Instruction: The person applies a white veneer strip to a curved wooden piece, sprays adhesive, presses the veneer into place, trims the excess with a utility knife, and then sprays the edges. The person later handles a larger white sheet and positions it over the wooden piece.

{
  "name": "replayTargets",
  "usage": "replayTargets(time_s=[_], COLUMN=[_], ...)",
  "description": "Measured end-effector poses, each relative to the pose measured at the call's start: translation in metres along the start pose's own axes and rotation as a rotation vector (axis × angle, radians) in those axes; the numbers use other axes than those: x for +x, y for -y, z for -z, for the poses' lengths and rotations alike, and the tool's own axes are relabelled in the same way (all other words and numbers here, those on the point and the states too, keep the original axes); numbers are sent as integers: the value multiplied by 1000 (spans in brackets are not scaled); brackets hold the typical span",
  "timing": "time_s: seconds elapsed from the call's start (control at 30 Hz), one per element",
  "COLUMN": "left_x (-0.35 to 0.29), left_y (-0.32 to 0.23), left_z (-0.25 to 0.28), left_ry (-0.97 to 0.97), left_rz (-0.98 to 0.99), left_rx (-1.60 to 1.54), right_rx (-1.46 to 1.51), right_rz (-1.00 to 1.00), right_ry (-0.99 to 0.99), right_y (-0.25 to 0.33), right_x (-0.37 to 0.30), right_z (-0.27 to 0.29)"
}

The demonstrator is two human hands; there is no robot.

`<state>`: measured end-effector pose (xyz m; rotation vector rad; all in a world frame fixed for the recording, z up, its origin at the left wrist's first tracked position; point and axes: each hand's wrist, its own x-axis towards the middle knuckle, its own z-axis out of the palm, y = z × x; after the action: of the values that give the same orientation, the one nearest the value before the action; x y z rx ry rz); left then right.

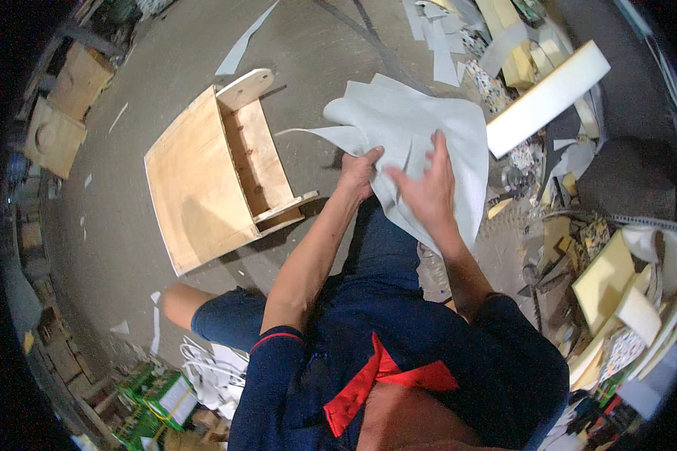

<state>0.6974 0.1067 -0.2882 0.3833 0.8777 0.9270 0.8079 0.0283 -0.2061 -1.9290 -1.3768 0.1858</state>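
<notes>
A light grey sheet of felt-like fabric (447, 124) spreads out ahead of me, wrinkled, with an uneven edge and a thin tail pointing left. My left hand (359, 173) pinches its near left edge, thumb on top and fingers out of sight underneath. Over the sheet's near part hovers my right hand (431, 192), slightly blurred, its fingers apart and nothing visible between them. To the left, on the floor, lies a plywood seat-like frame (203, 184) with an open hollow side facing the fabric. Neither hand touches this frame.
A white foam block (549, 98) juts out right of the fabric. Foam offcuts (605, 282) and scraps pile up along the right side. A narrow fabric strip (246, 39) lies on the floor ahead. Plywood pieces (56, 139) stand at the far left; a green box (169, 398) is at lower left.
</notes>
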Motion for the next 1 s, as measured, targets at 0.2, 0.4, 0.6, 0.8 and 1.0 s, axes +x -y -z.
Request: replayTargets(time_s=[0.2,0.4,0.6,0.8,1.0], left_x=[-14,-19,-7,-42,-75], left_y=[16,24,10,9,60], left_z=[6,10,1,-43,-58], left_ry=[-23,77,-14,347,334], left_rz=[-15,-40,51,183,630], left_rx=[188,307,-20,-369,34], right_rx=[23,827,1074,1062,890], right_rz=[-494,-780,-381,159,199], right_ry=[316,429,-35,24,-76], right_y=[-50,-96,-106,-86,-84], right_x=[71,63,181,316,324], right_z=[-66,-77,-22,167,248])
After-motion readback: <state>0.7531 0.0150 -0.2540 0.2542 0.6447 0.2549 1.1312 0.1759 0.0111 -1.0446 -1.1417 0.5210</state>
